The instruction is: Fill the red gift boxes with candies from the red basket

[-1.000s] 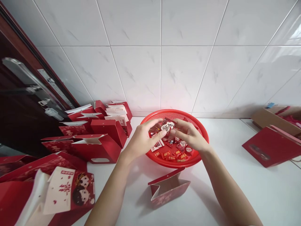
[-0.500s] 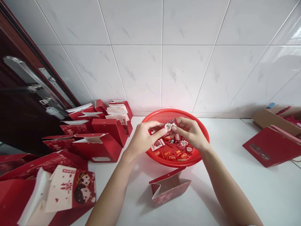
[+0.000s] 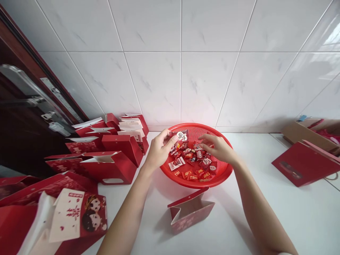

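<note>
Sweets [image 3: 191,160] are light and slippery, so we pinch wrappers by the edge: our left hand [image 3: 159,150] nearly closes on one packet [image 3: 182,136] over the red basket [image 3: 196,185], our right hand [image 3: 219,148] half open, holding nothing

Candies [image 3: 190,161] in basket [image 3: 196,184], gift bags [image 3: 108,168] left

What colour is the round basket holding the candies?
The round basket is bright red with perforated mesh, shown best in the head view.
</note>
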